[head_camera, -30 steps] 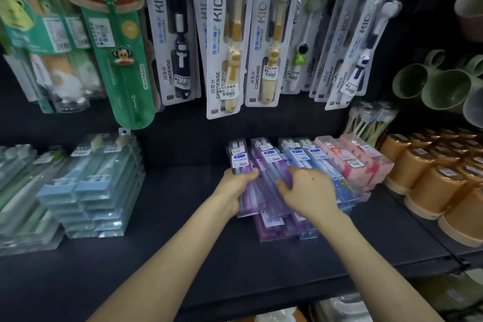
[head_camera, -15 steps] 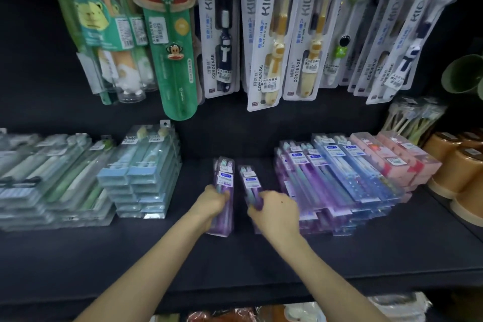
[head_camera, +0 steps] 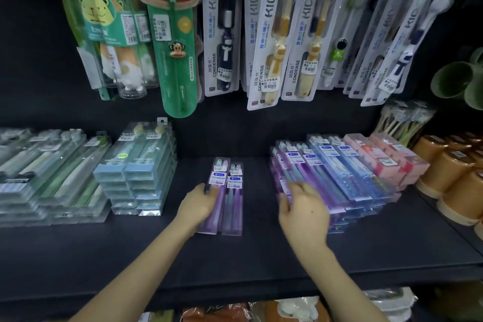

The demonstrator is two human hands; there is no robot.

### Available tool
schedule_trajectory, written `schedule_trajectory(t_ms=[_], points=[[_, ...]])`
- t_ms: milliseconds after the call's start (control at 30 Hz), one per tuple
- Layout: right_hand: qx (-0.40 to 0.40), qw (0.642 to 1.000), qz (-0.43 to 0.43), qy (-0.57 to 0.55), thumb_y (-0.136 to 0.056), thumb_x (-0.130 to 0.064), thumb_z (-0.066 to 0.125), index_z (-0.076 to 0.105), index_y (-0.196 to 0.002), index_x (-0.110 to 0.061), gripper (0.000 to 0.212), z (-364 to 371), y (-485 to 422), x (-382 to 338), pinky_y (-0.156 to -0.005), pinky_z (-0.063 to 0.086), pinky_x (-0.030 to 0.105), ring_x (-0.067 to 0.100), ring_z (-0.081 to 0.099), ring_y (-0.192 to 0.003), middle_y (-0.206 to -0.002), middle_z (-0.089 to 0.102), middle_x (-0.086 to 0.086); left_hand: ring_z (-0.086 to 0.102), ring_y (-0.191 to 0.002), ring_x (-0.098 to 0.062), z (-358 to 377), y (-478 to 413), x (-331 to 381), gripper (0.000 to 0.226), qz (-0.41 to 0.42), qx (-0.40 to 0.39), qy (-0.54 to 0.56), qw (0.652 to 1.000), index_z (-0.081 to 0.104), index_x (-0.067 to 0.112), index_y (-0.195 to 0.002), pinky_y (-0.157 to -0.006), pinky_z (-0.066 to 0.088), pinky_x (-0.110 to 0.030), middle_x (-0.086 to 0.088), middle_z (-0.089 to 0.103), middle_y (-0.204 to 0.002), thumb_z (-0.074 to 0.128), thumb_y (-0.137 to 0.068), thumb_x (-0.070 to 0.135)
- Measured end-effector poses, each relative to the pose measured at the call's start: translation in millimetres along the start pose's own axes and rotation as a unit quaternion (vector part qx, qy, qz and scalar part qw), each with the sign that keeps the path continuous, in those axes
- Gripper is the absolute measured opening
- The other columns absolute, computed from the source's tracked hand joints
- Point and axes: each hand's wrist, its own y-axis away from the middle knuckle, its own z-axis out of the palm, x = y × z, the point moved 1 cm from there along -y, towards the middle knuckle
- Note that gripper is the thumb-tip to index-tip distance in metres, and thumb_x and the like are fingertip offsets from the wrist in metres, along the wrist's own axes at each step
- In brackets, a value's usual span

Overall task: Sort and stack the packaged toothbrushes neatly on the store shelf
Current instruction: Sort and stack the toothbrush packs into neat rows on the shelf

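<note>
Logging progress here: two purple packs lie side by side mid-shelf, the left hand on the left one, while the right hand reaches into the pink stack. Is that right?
One slip: the head view shows the right hand at the purple stack, not the pink one. The purple packs do lie side by side mid-shelf, with the left hand on the left one.

You can read KIDS in large vertical letters on the hanging blister cards (head_camera: 271, 42). The same cards carry CONDENSE and TOOTHBRUSH running up the lower part, with 可蒂丝 beside CONDENSE. The price sticker (head_camera: 270, 83) on the giraffe-brush card reads 2.00, and so does the neighbouring sticker (head_camera: 310, 66). On the shelf, the left purple pack (head_camera: 218, 191) and right purple pack (head_camera: 234, 196) each have a white label reading TOOTHBRUSH; the blue tag above it is unreadable. The round green sticker (head_camera: 122, 156) on the light-blue stack (head_camera: 136, 178) says 618. The barcode labels on the green bear packs (head_camera: 98, 15) are too blurred.
</note>
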Motion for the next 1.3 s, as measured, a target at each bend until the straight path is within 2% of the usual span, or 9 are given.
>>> schedule_trajectory(t_ms=[67, 167, 333, 500, 700, 867, 1033, 1200, 1300], points=[[0.078, 0.994, -0.039, 0.070, -0.064, -0.002, 0.082, 0.072, -0.086, 0.000, 0.024, -12, 1, 8, -0.050, 0.049, 0.036, 0.034, 0.061, -0.065, -0.082, 0.067, 0.015, 0.047, -0.126, -0.029, 3, 10, -3, 0.052, 0.018, 0.012, 0.019, 1.000, 0.040, 0.008, -0.141, -0.099, 0.038, -0.033, -0.015, 0.049, -0.139, 0.045, -0.099, 0.037], [0.126, 0.982, -0.067, 0.126, -0.066, -0.004, 0.081, 0.073, -0.089, 0.001, 0.025, -20, -2, 15, -0.054, 0.047, 0.039, 0.035, 0.057, -0.066, -0.079, 0.064, 0.017, 0.047, -0.127, -0.030, 7, 22, -13, 0.055, 0.049, 0.019, 0.021, 0.998, 0.035, 0.014, -0.146, -0.101, 0.037, -0.033, -0.014, 0.047, -0.140, 0.051, -0.096, 0.034], [0.000, 0.977, 0.019, 0.210, -0.075, -0.009, 0.075, 0.068, -0.086, 0.010, 0.023, -26, -20, 37, -0.068, 0.048, 0.044, 0.042, 0.059, -0.078, -0.084, 0.062, 0.028, 0.057, -0.090, -0.012, 2, 28, -20, 0.033, 0.058, -0.006, 0.088, 0.994, 0.053, 0.025, -0.125, -0.075, 0.040, -0.025, 0.005, 0.063, -0.106, 0.052, -0.095, 0.012], [-0.107, 0.959, 0.003, 0.263, -0.092, -0.036, 0.051, 0.062, -0.105, -0.007, 0.034, -24, -36, 44, -0.079, 0.042, 0.034, 0.031, 0.053, -0.101, -0.110, 0.056, 0.014, 0.060, -0.077, -0.006, 1, 23, -20, 0.041, 0.050, -0.035, 0.133, 0.989, 0.048, 0.038, -0.095, -0.065, 0.043, -0.017, 0.012, 0.062, -0.083, 0.058, -0.088, 0.000], [-0.125, 0.981, 0.029, 0.143, -0.089, -0.036, 0.055, 0.059, -0.100, -0.007, 0.032, -21, -43, 26, -0.072, 0.040, 0.029, 0.029, 0.060, -0.097, -0.101, 0.066, 0.011, 0.062, -0.079, -0.008, 4, 20, -21, 0.028, 0.046, -0.029, 0.159, 0.986, 0.049, 0.034, -0.100, -0.069, 0.046, -0.020, 0.012, 0.062, -0.085, 0.060, -0.091, 0.010], [-0.128, 0.987, 0.059, -0.078, -0.083, -0.037, 0.060, 0.059, -0.124, -0.017, 0.045, -7, -21, -30, -0.076, 0.041, 0.030, 0.030, 0.060, -0.102, -0.106, 0.066, 0.011, 0.060, -0.111, -0.019, 0, 22, -17, 0.038, 0.011, -0.039, 0.225, 0.973, 0.048, 0.016, -0.136, -0.100, 0.045, -0.038, 0.000, 0.063, -0.121, 0.048, -0.099, 0.026], [-0.178, 0.981, 0.040, -0.060, -0.087, -0.043, 0.055, 0.056, -0.123, -0.018, 0.044, 26, -6, -80, -0.078, 0.044, 0.030, 0.028, 0.060, -0.101, -0.112, 0.057, 0.008, 0.065, -0.073, 0.000, -6, 21, -12, 0.020, -0.005, -0.025, 0.314, 0.949, 0.056, 0.029, -0.097, -0.058, 0.049, -0.018, 0.019, 0.069, -0.078, 0.039, -0.102, 0.037], [-0.212, 0.974, -0.003, -0.085, -0.095, -0.047, 0.044, 0.060, -0.119, -0.023, 0.038, 29, 4, -77, -0.078, 0.044, 0.032, 0.029, 0.060, -0.098, -0.108, 0.058, 0.008, 0.062, -0.109, -0.022, -5, 20, -4, 0.024, 0.026, -0.042, 0.324, 0.945, 0.063, 0.013, -0.117, -0.100, 0.047, -0.035, -0.006, 0.067, -0.117, 0.049, -0.099, 0.020], [-0.056, 0.998, 0.013, 0.016, -0.092, -0.031, 0.054, 0.066, -0.112, -0.010, 0.032, 9, -2, -35, -0.075, 0.045, 0.037, 0.035, 0.058, -0.095, -0.101, 0.063, 0.015, 0.065, -0.104, -0.024, -3, 16, -7, 0.027, 0.039, -0.060, 0.299, 0.952, 0.062, 0.017, -0.116, -0.097, 0.049, -0.040, -0.006, 0.068, -0.113, 0.053, -0.094, 0.004]])
